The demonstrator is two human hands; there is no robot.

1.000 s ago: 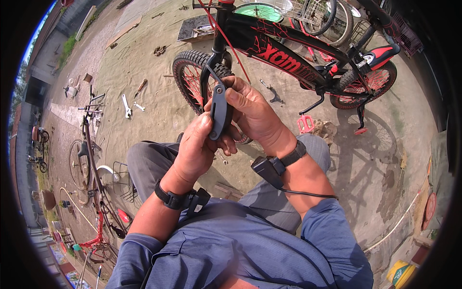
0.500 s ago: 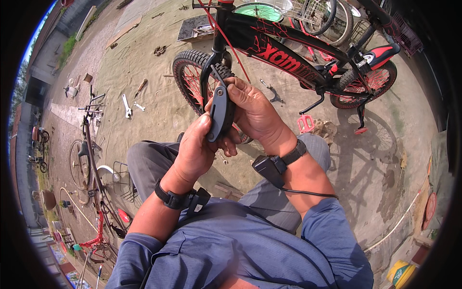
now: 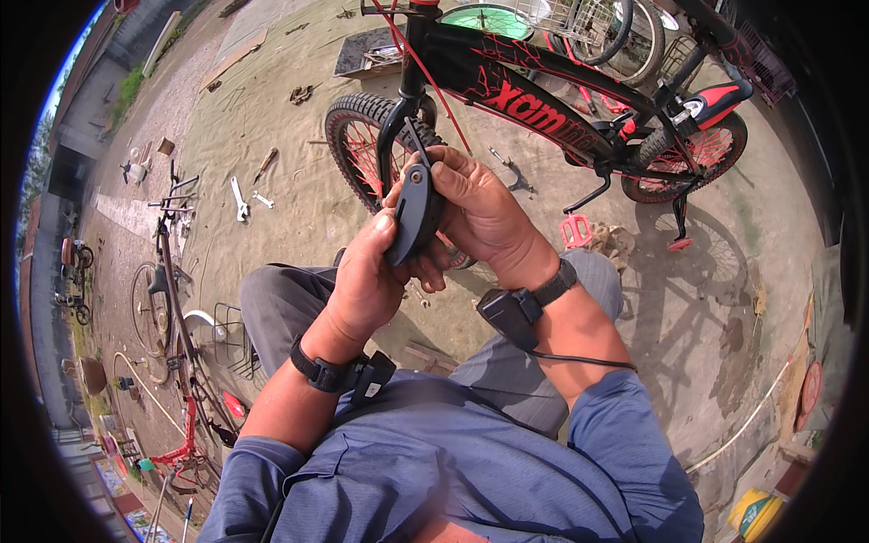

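Both hands are on a dark grey folding hex key set (image 3: 415, 215), which I hold up in front of the bicycle's front wheel. My left hand (image 3: 366, 276) is closed round the lower end of its curved handle, thumb along the side. At the top, my right hand (image 3: 484, 210) pinches near the pivot bolt, its thumb on the handle's edge. One thin key sticks out upward past my right fingertips. The fingers behind the handle are partly hidden. Just beyond stands a black and red children's bicycle (image 3: 516, 95), its knobby front wheel (image 3: 358, 136) nearest the tool.
Two wrenches (image 3: 239, 199) and a screwdriver-like tool (image 3: 265, 162) lie on the ground to the left. A dark tray with tools (image 3: 367, 52) sits behind the front wheel. Another bicycle frame (image 3: 172, 281) stands far left. Right of my knee is a red pedal (image 3: 576, 232).
The hex key set has shifted very slightly down, and its extended key sits a little further right. Both hands keep their hold.
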